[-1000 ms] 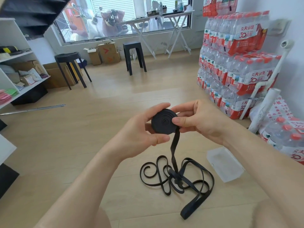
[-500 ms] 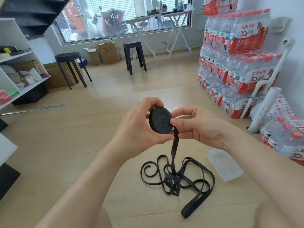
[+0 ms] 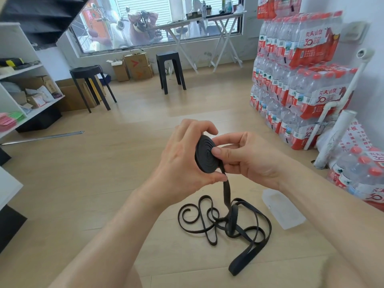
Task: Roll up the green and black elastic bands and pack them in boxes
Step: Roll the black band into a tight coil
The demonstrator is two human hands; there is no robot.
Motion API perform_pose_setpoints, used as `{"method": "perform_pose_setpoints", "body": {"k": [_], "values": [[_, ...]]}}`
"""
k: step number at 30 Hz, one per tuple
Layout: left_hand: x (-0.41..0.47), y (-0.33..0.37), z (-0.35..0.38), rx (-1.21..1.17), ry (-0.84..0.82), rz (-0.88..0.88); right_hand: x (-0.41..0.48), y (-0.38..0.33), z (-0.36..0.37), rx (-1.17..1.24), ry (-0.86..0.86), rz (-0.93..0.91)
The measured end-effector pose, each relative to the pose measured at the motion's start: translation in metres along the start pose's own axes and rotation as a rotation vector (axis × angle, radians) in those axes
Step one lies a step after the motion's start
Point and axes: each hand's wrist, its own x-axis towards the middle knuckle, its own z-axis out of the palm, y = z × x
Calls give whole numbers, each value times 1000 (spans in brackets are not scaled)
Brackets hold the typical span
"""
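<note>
Fingers (image 3: 207, 129) of my L hand (image 3: 182, 161) grip black band roll (image 3: 204, 156); R hand (image 3: 253, 161) pinches its face. From roll, loose tail (image 3: 227, 192) drops to floor (image 3: 104, 173); clear box (image 3: 284, 213) lower-right of roll.

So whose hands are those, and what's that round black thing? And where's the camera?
They belong to a person; there is no robot here. The camera sits on the person's head, looking down, so you see what they see. The left hand grips a black roll, a stretchy band wound up like a snail. The right hand pinches it, thumb on its flat face. The unrolled part hangs down and lies in loops on the wooden floor. Beside the loops lies a clear plastic box.
</note>
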Motion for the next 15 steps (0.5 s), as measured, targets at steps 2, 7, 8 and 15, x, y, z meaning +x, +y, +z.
{"method": "perform_pose_setpoints", "body": {"k": [2, 7, 8, 15], "values": [[0, 0, 1, 3, 29, 18, 0, 0, 0, 60, -26, 4], [1, 0, -4, -28, -111, -39, 2, -1, -3, 53, 57, -47], [1, 0, -5, -43, -160, -61, 3, -2, -7, 34, 85, -50], [-2, -1, -7, -141, -75, -156, 1, -1, -13, -28, 28, 45]]}}
